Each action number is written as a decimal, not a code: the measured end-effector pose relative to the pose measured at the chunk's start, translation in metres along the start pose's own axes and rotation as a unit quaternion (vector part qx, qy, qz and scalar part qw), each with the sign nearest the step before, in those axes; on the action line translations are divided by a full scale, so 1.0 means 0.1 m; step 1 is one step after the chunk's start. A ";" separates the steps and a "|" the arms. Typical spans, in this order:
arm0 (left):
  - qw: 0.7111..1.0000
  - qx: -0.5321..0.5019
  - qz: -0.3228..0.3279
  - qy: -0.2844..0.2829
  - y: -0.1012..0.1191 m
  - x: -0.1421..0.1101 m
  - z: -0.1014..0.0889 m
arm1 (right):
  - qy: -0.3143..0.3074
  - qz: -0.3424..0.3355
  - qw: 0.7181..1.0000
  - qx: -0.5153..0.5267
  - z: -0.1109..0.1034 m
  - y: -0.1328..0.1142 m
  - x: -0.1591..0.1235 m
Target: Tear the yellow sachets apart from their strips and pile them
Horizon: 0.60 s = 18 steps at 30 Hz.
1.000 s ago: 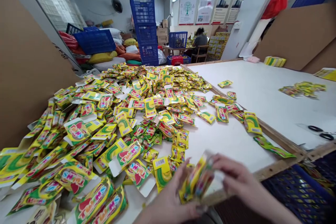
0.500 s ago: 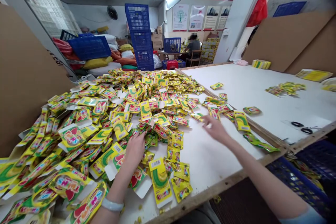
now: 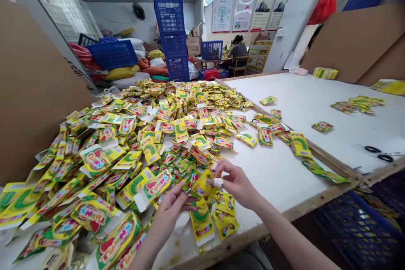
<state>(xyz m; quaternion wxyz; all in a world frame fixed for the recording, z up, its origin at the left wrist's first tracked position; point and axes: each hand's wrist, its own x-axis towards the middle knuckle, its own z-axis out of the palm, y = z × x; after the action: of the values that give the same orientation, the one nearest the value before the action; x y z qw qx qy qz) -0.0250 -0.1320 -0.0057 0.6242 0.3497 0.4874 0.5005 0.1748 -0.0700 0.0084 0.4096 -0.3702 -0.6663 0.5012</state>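
A big heap of yellow-green snack packets (image 3: 133, 135) and flat printed cartons covers the left half of the white table (image 3: 278, 177). Just above the table's near edge, my left hand (image 3: 172, 209) and my right hand (image 3: 236, 181) meet over a yellow packet (image 3: 202, 185). Both hands pinch it, left from below, right from the side. A flat yellow carton (image 3: 201, 224) and two small packets (image 3: 225, 215) lie on the table right under my hands.
A second white table (image 3: 332, 109) at right carries scattered packets and black scissors (image 3: 378, 154). Blue crates (image 3: 360, 228) stand low at right, with stacked blue crates (image 3: 172, 38) behind. Brown cardboard sheets (image 3: 28, 88) wall the left. A person (image 3: 238, 50) sits far back.
My left hand has left the heap and my right hand has pulled back from the far packets. Both have come together near the table edge and now hold a yellow packet.
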 end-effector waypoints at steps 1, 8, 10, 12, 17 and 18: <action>1.000 -0.010 -0.005 -0.012 -0.01 -0.03 0.03 | 0.012 -0.015 1.000 0.002 0.08 -0.04 -0.02; 0.991 -0.092 0.038 0.093 -0.21 -0.10 0.18 | 0.176 0.014 0.970 0.164 0.49 0.00 -0.11; 0.987 -0.098 0.049 0.114 -0.29 -0.10 0.28 | 0.220 0.040 0.949 0.221 0.61 0.02 -0.14; 0.985 -0.102 0.059 0.129 -0.35 -0.12 0.37 | 0.255 0.052 0.935 0.241 0.70 0.03 -0.18; 0.991 -0.048 0.086 0.096 -0.27 -0.09 0.48 | 0.266 0.002 0.937 0.225 0.74 0.07 -0.26; 0.991 -0.032 0.090 0.091 -0.23 -0.07 0.48 | 0.258 -0.008 0.938 0.231 0.72 0.06 -0.27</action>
<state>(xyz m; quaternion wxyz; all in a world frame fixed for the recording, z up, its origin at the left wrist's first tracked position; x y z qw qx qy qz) 0.0278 -0.1424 -0.0119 0.5406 0.3246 0.4924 0.5999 0.1198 -0.1188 -0.0141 0.6458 -0.3767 -0.4068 0.5250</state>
